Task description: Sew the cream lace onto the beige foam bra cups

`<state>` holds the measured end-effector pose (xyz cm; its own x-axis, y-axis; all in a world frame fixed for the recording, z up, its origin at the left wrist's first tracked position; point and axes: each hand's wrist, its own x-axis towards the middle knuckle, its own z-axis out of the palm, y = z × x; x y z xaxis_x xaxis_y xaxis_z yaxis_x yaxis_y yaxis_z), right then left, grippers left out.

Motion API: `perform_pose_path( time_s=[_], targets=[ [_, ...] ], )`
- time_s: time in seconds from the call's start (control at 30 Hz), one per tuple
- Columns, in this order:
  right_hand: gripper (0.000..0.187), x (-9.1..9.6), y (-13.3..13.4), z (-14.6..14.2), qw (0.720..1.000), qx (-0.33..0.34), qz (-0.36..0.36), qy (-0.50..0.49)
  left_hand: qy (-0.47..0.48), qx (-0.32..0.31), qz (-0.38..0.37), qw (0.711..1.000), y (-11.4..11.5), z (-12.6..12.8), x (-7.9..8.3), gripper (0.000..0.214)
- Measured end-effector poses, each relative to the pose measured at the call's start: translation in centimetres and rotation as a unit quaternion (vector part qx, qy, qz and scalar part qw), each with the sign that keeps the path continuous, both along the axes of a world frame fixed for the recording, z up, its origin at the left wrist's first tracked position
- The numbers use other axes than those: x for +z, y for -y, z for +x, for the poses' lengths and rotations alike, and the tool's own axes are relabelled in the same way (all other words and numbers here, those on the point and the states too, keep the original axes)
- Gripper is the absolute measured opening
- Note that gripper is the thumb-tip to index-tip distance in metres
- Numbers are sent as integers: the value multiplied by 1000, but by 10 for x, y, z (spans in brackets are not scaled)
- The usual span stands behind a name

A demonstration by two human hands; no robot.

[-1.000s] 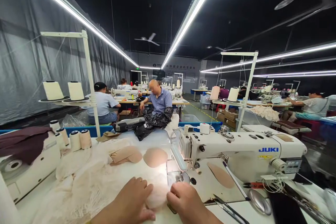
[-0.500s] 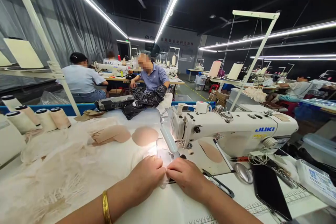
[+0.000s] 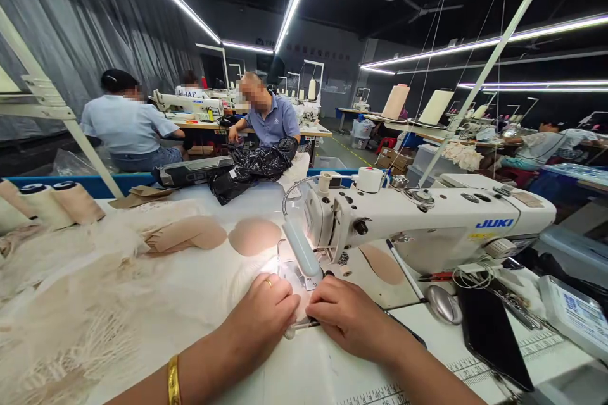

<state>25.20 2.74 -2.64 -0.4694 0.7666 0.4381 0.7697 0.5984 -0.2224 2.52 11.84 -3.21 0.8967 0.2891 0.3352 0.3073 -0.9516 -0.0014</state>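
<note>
Table [image 3: 308, 370]: held lace [image 3: 90, 335] left, sewing machine [image 3: 427, 218] right.
Left hand [image 3: 266, 310]: your fingers bunched together at pale cloth [image 3: 303, 309].
Right hand [image 3: 349, 313]: bunched likewise; both grips were unclear.

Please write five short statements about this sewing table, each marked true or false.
1. The left hand wears a thin gold-coloured ring. True.
2. The wide gold-coloured bracelet is on the right wrist. False: the bracelet is on the left wrist.
3. The white metal sewing machine bears blue letters. True.
4. The shiny black plastic bag lies right of the sewing machine. False: the bag lies left of it.
5. A flat tan oval piece lies left of the pale tube-shaped lamp. True.
</note>
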Motion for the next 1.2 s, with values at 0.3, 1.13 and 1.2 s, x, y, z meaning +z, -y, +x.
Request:
perform_pose_path(
  time_s=[0.3, 1.13, 1.2],
  targets=[
    [28, 2, -1, 1, 1000, -9, -19, -4, 62, 13, -14, 998, -4, 6, -21, 14],
    [25, -24, -13, -2, 992, -128, 7, 12, -8, -118, -81, 990, -56, 12, 20, 23],
    [27, -25, -12, -2, 992, -123, 13, 13, -15, -119, -91, 989, -57, 12, 21, 22]
  ],
)
